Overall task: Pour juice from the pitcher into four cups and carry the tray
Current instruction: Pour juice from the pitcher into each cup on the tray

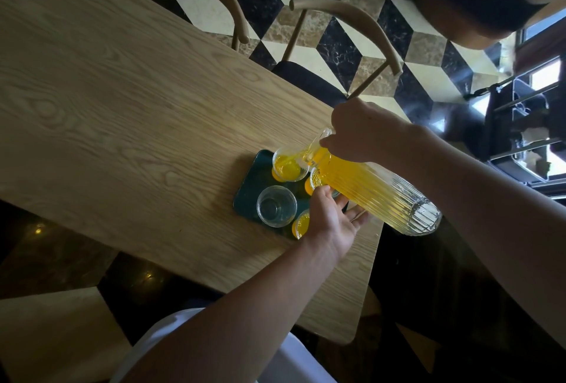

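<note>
A ribbed glass pitcher (pixel 376 189) of orange juice lies tilted, its mouth over the far cup (pixel 289 165), where juice streams in. My right hand (pixel 364 130) grips the pitcher's neck. My left hand (pixel 335 220) has straight fingers under the pitcher's body. Four clear cups stand on a dark green tray (pixel 245 195). The far cup holds juice, as do the right cup (pixel 315 180) and the near cup (pixel 301 223), both partly hidden by my left hand and the pitcher. The left cup (pixel 276 205) is empty.
The tray sits near the right end of a long wooden table (pixel 122 100). Two wooden chairs (pixel 343 45) stand along the far side on a checkered floor. Dark equipment (pixel 520 125) stands at the right by a bright window.
</note>
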